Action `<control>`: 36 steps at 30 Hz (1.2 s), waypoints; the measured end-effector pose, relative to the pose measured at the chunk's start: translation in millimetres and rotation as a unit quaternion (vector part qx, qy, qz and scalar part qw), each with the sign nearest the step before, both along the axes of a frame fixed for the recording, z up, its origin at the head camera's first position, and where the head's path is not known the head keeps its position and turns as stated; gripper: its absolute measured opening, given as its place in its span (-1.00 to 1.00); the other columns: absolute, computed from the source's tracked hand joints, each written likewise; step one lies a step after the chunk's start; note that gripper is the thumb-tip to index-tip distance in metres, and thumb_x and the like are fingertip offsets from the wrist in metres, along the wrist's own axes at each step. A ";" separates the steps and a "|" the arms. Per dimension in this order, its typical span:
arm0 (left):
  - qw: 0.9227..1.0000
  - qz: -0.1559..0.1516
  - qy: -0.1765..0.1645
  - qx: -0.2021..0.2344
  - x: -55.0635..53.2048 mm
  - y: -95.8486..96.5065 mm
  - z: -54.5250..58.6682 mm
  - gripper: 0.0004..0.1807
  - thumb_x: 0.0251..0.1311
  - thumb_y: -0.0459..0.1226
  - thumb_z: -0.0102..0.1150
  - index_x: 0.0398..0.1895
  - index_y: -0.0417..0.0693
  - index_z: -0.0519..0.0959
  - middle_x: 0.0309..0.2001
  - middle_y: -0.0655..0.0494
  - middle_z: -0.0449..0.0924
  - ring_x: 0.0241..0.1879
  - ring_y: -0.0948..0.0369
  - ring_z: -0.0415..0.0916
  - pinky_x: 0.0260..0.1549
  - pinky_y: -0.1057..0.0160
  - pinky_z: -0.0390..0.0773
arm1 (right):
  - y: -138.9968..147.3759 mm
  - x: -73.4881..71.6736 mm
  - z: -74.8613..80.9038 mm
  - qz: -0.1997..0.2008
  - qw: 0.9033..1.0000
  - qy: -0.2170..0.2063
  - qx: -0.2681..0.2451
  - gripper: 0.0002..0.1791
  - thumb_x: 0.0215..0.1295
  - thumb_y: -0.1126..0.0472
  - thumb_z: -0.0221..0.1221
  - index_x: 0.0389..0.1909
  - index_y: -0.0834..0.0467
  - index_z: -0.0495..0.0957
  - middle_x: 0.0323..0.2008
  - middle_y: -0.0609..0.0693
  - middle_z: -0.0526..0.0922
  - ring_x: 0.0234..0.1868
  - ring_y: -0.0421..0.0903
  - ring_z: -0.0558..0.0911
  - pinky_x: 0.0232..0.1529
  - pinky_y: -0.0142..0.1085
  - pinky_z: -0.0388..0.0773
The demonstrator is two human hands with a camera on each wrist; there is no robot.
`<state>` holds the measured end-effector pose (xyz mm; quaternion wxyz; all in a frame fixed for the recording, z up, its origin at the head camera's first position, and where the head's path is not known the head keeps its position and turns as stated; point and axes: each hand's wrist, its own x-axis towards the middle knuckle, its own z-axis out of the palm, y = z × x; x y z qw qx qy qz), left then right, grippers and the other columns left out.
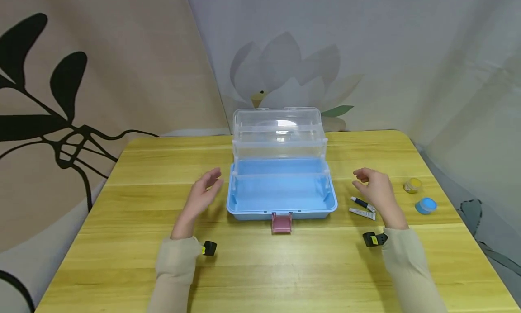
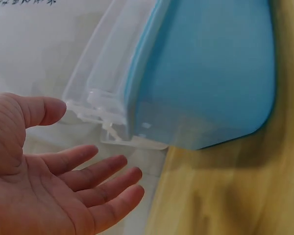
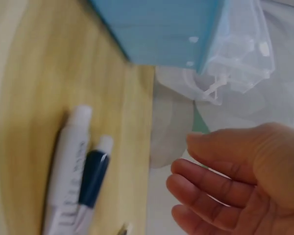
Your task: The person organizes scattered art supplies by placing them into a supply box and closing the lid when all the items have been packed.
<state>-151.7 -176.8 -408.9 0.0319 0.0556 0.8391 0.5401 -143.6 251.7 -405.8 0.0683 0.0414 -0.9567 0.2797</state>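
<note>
Item one: the box (image 1: 281,191) is pale blue and stands on the table (image 1: 285,277), midway between the two hands. Its clear lid (image 1: 280,127) is raised at the back. The pink latch (image 1: 281,223) hangs from the front edge, at about the middle.

Item two: the left hand (image 1: 203,191) is held to the left of the box, near its side and apart from it. Its fingers are extended and relaxed, with the thumb apart from them (the left wrist view shows the palm plainly). The grip is loose and bare.

Item three: the right hand (image 1: 376,188) is held to the right of the box, farther from it than the left hand is. Its fingers are loosely bent, a gap separates the thumb from them, and the grip is likewise slack and bare.

Item four: the dark tube (image 1: 361,203) and the white tube (image 1: 362,213) lie side by side on the table, white caps toward the box, just beside the right hand. Printing on the white tube is too blurred to read.

Item five: the yellow jar (image 1: 413,185) and the blue jar (image 1: 426,206) stand right of that hand, near each other and apart.
</note>
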 end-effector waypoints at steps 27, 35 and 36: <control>0.984 -0.005 -0.133 0.120 12.0 9.6 -32.6 -0.45 0.38 -0.33 -0.10 0.39 -0.23 0.11 0.32 -0.26 0.20 0.21 -0.10 0.29 -0.08 0.14 0.52 | 20.9 3.3 -35.4 0.055 0.992 -0.109 0.034 -0.92 0.09 0.39 0.27 -0.39 0.31 0.59 -0.48 0.05 0.61 -0.46 -0.05 0.55 -0.41 -0.14 0.50; 0.983 -0.006 -0.132 0.130 11.2 9.9 -36.6 -0.45 0.38 -0.36 -0.12 0.40 -0.26 0.09 0.32 -0.27 0.18 0.20 -0.10 0.28 -0.09 0.12 0.53 | 20.9 1.6 -36.5 0.048 0.991 -0.119 0.040 -0.95 0.09 0.40 0.25 -0.43 0.31 0.58 -0.54 0.01 0.58 -0.51 -0.11 0.52 -0.47 -0.20 0.45; 0.983 -0.007 -0.132 0.131 10.7 9.8 -37.6 -0.45 0.38 -0.36 -0.12 0.40 -0.26 0.09 0.32 -0.27 0.18 0.20 -0.10 0.28 -0.08 0.12 0.53 | 20.9 1.3 -36.9 0.048 0.991 -0.119 0.041 -0.96 0.10 0.40 0.25 -0.43 0.31 0.58 -0.54 0.01 0.58 -0.52 -0.11 0.51 -0.47 -0.20 0.45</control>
